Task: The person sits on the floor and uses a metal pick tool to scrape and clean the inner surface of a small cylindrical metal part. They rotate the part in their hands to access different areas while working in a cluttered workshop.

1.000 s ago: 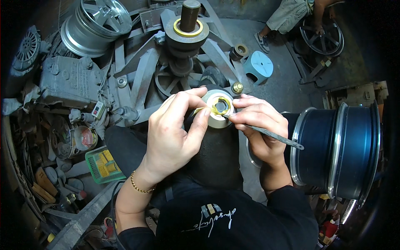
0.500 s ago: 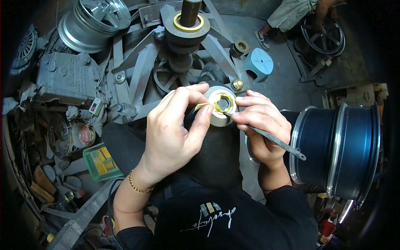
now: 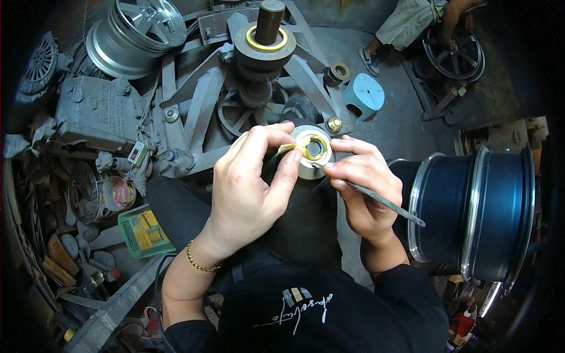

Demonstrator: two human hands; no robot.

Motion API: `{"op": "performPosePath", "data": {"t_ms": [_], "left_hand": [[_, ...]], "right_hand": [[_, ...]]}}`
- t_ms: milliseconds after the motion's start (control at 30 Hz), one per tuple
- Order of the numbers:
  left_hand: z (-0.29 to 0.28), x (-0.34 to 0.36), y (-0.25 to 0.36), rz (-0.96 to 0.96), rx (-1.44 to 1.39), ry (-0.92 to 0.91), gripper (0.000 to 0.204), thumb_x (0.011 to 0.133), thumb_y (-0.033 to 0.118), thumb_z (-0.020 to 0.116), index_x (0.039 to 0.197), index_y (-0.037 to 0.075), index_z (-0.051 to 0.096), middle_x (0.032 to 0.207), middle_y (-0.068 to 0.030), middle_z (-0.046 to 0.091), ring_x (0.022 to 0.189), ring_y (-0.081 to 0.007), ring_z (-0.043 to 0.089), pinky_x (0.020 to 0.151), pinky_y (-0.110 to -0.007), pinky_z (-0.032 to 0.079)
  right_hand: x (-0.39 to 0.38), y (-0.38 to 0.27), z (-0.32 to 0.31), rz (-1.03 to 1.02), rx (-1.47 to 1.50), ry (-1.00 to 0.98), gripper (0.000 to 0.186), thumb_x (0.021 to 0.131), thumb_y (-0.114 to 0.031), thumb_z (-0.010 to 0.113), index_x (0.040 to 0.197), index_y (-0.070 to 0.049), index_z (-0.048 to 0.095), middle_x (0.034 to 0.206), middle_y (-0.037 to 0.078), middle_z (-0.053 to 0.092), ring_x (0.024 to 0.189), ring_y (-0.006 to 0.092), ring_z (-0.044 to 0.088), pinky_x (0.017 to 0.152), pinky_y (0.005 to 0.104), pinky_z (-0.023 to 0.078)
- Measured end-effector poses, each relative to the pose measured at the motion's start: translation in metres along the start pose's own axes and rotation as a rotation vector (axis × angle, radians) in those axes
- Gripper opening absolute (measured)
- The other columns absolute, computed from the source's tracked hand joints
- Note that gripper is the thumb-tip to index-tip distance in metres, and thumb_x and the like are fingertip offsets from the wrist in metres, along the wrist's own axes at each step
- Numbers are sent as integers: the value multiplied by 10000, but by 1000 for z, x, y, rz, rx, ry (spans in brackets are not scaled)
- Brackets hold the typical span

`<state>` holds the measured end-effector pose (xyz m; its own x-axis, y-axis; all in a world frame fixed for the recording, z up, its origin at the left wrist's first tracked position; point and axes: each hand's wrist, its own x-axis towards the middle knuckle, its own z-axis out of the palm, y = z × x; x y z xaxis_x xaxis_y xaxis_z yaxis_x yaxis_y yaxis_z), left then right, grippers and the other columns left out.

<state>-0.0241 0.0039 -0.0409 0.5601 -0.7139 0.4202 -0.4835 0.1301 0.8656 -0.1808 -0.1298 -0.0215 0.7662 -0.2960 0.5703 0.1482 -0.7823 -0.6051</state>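
A pale round collar (image 3: 310, 171) with a hole in its middle rests on top of my dark-trousered leg. Yellow masking tape (image 3: 318, 154) lines the edge of the hole, and a loose piece sticks out to its left. Thumb and fingers of my left hand (image 3: 244, 179) pinch that loose tape beside the hole. My right hand (image 3: 371, 179) grips a thin, dark metal blade (image 3: 385, 202) with a hole in its rear end. The blade's front end is at the tape on the near right of the hole, partly hidden by my fingertips.
A metal frame with an upright threaded shaft (image 3: 269, 26) stands ahead. Blue wheel rims (image 3: 500, 206) lie to my right, a silver rim (image 3: 126, 50) far left. A green basket (image 3: 132, 235) sits at left, a blue stool (image 3: 366, 94) ahead right. Another person handles a wheel (image 3: 453, 56).
My right hand and the blade have shifted slightly left and turned a little, the blade now showing its narrow edge. The left hand keeps its pinch on the tape.
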Motion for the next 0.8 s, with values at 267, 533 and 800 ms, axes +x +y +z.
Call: {"op": "performPosePath", "data": {"t_ms": [267, 533, 800], "left_hand": [[-4, -4, -4, 78, -35, -90, 740, 759, 49, 834, 1414, -32, 500, 1247, -213, 651, 1086, -344, 663, 941, -394, 528], [9, -10, -8, 124, 50, 32, 480, 747, 85, 857, 1148, 0, 608, 1200, -201, 657, 1082, -351, 653, 939, -407, 520], [-3, 0, 3, 26, -3, -19, 144, 836, 60, 754, 892, -25, 652, 1080, -219, 699, 1018, -354, 696, 888, -399, 533]], "right_hand": [[-4, 4, 2, 32, 56, 26, 211, 848, -9, 767, 1057, -37, 763, 991, 111, 754, 1088, 344, 702, 1057, 494, 475], [-4, 6, 2, 27, 101, 23, 212, 849, -5, 764, 1060, -26, 760, 976, 133, 751, 1115, 367, 699, 1072, 517, 464], [-4, 8, 0, 39, 58, 11, 224, 839, -12, 778, 1060, -43, 763, 962, 112, 759, 1126, 341, 708, 1067, 518, 471]]}}
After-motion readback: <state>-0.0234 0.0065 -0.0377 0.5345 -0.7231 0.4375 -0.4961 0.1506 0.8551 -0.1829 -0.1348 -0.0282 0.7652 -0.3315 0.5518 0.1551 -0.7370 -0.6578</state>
